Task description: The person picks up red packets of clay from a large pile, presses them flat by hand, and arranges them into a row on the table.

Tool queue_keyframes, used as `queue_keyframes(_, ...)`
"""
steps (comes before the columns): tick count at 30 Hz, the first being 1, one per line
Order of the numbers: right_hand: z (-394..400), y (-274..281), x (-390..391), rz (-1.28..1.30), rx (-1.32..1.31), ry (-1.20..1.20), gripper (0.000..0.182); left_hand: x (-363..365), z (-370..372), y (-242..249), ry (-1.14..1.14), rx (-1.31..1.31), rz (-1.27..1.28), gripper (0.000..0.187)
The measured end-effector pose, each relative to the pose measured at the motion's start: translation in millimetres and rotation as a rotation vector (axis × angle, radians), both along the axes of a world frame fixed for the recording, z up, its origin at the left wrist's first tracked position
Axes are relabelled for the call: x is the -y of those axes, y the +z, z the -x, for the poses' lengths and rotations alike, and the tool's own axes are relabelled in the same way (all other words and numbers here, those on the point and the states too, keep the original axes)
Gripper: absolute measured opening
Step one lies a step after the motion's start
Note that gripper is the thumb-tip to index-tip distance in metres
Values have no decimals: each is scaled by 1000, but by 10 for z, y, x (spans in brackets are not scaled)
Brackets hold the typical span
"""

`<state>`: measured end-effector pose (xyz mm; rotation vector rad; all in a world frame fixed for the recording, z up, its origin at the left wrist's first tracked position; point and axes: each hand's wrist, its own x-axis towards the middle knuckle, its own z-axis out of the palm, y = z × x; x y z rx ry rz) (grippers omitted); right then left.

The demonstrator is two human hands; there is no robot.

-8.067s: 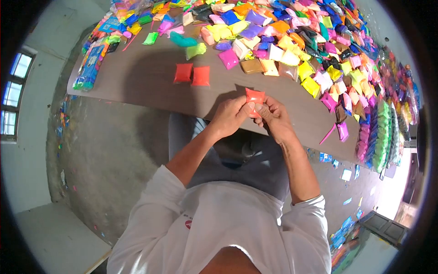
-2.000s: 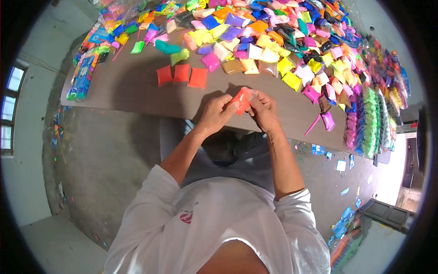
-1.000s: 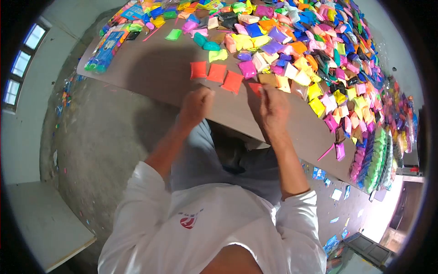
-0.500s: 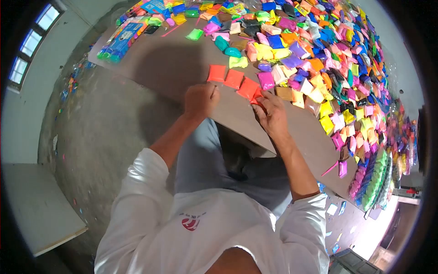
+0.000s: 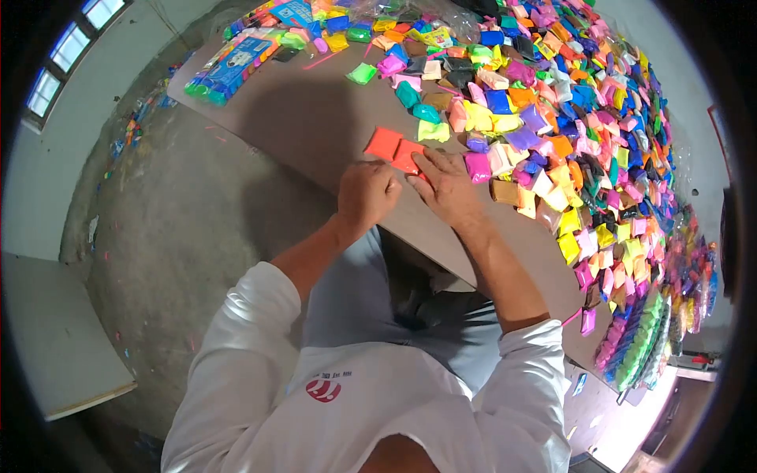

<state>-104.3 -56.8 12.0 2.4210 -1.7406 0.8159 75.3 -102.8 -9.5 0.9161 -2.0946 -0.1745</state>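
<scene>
Two flat red packets are in full or partial view on the brown tabletop: the upper-left red packet (image 5: pixel 384 143) and the red packet (image 5: pixel 406 156) beside it, touching at their edges. My right hand (image 5: pixel 449 189) reaches over the second one, fingers and thumb bent round its right side. A sliver of red shows between thumb and fingers; whatever else lies under the palm is hidden. Just below the packets, my left hand (image 5: pixel 368 193) is closed in a fist at the table's edge. Its inside cannot be seen.
Many coloured packets (image 5: pixel 505 122) cover the far and right side of the brown table (image 5: pixel 315 126). Long bagged packs (image 5: pixel 233 67) lie at the far left corner. Strips of wrapped packets (image 5: pixel 643 335) sit at the right end. The table's near edge runs just before my legs.
My right hand has slid left along the red row and now covers where the packets on the right lay. My left hand remains closed by the row. The whole view has shifted slightly.
</scene>
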Motion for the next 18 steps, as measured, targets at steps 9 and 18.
queue_keyframes(9,-325,-135,424,120,127,-53,33,-32,-8,30,19,24,2,14)
queue_keyframes(18,-344,-245,714,10,465,-1,28,-2,-30,-48,-7,-6,-24,14)
